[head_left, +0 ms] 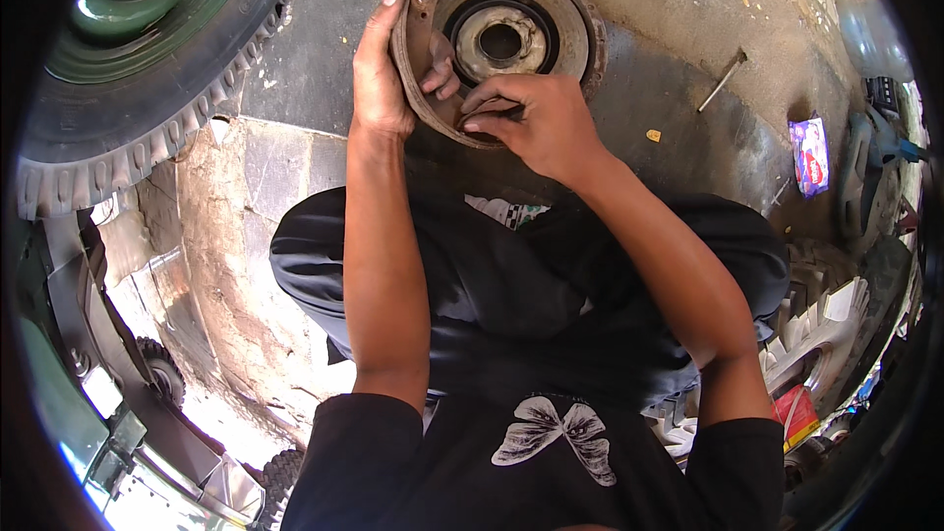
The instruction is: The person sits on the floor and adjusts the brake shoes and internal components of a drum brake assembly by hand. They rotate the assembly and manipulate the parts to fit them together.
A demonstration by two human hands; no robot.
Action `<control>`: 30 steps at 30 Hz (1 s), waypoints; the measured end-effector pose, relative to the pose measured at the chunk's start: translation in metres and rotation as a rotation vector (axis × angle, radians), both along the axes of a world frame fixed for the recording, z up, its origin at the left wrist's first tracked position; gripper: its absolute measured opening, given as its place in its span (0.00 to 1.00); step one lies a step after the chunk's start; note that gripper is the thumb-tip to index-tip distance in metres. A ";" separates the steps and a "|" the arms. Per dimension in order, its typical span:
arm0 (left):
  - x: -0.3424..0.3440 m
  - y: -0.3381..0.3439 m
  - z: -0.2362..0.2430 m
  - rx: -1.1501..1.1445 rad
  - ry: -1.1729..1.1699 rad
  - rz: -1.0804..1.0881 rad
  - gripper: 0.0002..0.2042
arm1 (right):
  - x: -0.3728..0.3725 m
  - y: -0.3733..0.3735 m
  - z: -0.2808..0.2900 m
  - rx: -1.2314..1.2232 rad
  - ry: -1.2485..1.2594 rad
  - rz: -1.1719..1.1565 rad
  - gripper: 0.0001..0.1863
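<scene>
My left hand (379, 84) grips a curved, rusty brake shoe (423, 8) by its outer side, thumb along the rim and fingertips showing on the inside of the curve. The shoe is tilted up on edge, with a holed end at the top. At its lower end, my right hand (551, 123) is closed in a pinch against the inner face; whatever sits between thumb and fingers is too hidden to name. Just beyond both hands lies a round, rusty brake drum (582, 15) with a greasy hub around a dark centre hole, partly covered by the shoe.
A large tyre (211, 69) on a green wheel stands at the upper left. On the floor to the right are a thin metal rod with a wider head (723, 81), a purple packet (810, 157) and a clear plastic container (875, 36). A red and yellow box (795, 413) is at lower right.
</scene>
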State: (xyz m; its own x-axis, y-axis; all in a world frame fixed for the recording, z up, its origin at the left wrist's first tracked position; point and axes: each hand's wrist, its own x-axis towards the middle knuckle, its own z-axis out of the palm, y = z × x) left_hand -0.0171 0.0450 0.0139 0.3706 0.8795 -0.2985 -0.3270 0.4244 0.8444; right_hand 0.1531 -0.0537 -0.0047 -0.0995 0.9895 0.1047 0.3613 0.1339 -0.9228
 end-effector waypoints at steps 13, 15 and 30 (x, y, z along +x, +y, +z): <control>-0.004 0.001 0.000 -0.046 -0.038 0.013 0.28 | 0.005 -0.006 -0.009 0.076 -0.024 0.037 0.09; -0.006 0.001 -0.002 -0.030 -0.050 0.022 0.28 | 0.011 -0.009 -0.015 0.083 -0.056 0.048 0.09; -0.006 0.002 -0.003 -0.030 -0.034 -0.011 0.31 | 0.011 -0.007 -0.007 -0.140 -0.067 0.042 0.10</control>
